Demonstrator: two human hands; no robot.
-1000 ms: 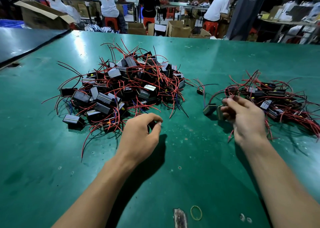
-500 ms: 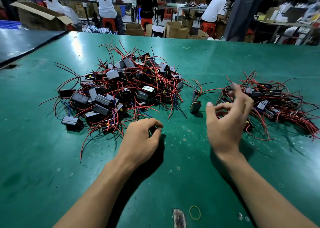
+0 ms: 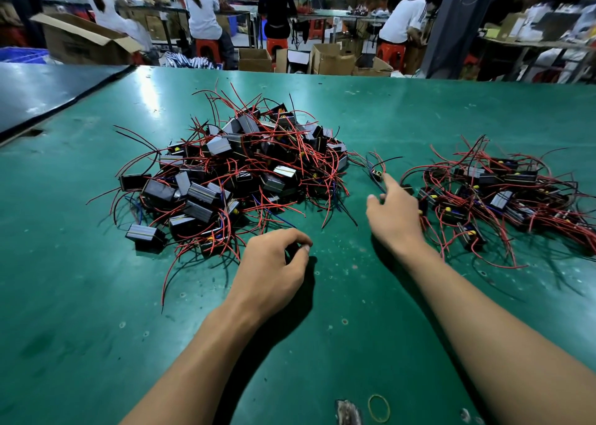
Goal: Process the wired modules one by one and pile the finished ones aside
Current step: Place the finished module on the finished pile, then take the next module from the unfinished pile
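At the far left, beyond our green table (image 3: 64, 295), an open cardboard box (image 3: 80, 39) sits in front of people working on red stools. On the table, left of centre, lies the large heap of wired modules (image 3: 238, 173): dark little blocks, some with pale banded faces, tangled in red and black leads that spill out on every side. Just beside its near edge our left hand (image 3: 274, 263) rests on the table, knuckles up, fingers curled in with the thumb tip close to them. The hollow beneath is dark, so we cannot tell whether it grips anything.

Near the table's front edge, a yellow rubber band (image 3: 379, 407) lies flat. Further back, between the two heaps, a single module (image 3: 376, 175) lies alone, its wires trailing away from us. Our right hand (image 3: 393, 215) holds nothing, its fingers loose and its index finger (image 3: 388, 181) stretched out, the tip just beside that module. To the right lies the smaller, flatter pile of modules (image 3: 503, 192), touching the hand's outer edge.
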